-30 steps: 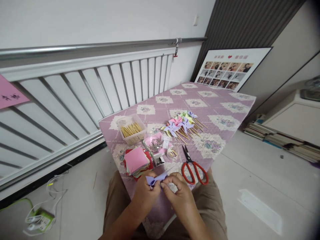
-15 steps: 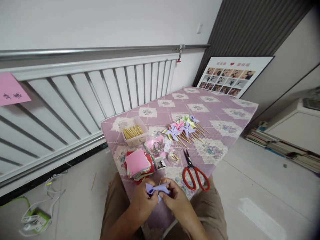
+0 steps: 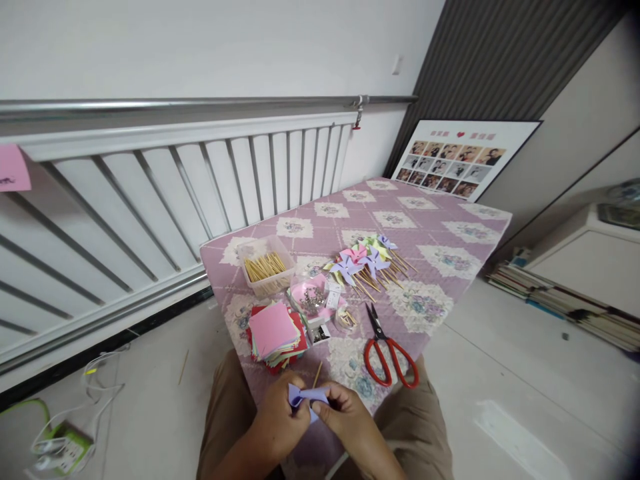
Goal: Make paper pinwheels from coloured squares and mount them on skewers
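Observation:
Between my hands is a lilac paper pinwheel with its blades folded in. My left hand pinches its left side. On the other side my right hand grips the paper, thumb against its centre. A thin wooden stick pokes out beyond the paper; its lower end is hidden by the hands. Just ahead lies a stack of coloured paper squares, pink on top. Red-handled scissors rest right of my right hand, blades pointing away.
On the flowered tablecloth stand a plastic box of wooden sticks, a dish of metal pins, a small white box and a round tub of small pieces. Several finished pinwheels lie behind them. A radiator lines the wall.
My hands have shifted slightly down and left with the pinwheel. More of the wooden stick now shows beyond the paper. The view has tilted a little.

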Demonstrator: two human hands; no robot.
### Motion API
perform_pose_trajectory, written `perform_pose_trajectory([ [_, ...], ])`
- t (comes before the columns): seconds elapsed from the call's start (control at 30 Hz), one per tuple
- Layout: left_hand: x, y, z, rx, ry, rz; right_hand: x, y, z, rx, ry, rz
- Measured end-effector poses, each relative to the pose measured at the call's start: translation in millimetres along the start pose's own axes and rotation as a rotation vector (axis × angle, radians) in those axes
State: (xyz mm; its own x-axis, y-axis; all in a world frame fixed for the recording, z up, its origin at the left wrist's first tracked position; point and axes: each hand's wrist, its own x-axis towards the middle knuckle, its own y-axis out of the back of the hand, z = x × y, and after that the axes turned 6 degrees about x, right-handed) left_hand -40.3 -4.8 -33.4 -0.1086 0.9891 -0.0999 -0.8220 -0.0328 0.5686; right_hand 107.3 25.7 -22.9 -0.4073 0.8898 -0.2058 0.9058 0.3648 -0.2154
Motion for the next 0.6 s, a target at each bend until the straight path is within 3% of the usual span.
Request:
perform_pose_trajectory([
  [0.27, -5, 4.2, -5, 0.101, -0.104, -0.093, -1, 6, 24, 0.049, -0.095, -0.045],
  [0.6, -16, 3.1, -12, 0.116, 0.063, -0.138, -7, 1, 39, 0.109, -0.143, -0.054],
])
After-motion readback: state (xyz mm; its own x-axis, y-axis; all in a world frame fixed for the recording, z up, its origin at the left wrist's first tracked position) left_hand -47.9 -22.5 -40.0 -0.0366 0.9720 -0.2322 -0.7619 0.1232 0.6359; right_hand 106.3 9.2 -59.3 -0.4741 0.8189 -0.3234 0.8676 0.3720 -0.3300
